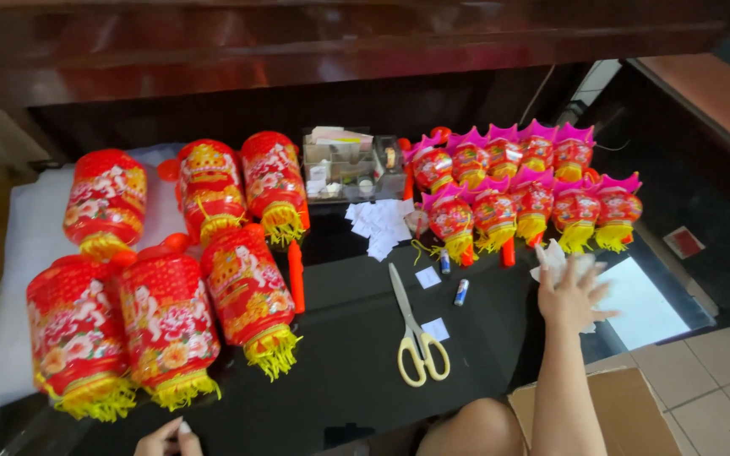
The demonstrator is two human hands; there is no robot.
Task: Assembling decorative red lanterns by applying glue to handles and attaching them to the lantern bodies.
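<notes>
At a black table (pixel 340 355) lined with red paper lanterns (pixel 166 325), the right hand (pixel 569 295) presses spread fingers on crumpled white paper (pixel 555 257) near the table's right edge, beside yellow-handled scissors (pixel 416 333), while the left hand (pixel 169 439) pinches a small white scrap (pixel 184 428).

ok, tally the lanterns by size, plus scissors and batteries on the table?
Big red lanterns: 6
Small pink-topped lanterns: 10
Scissors: 1
Small batteries: 2
Total: 19
</notes>
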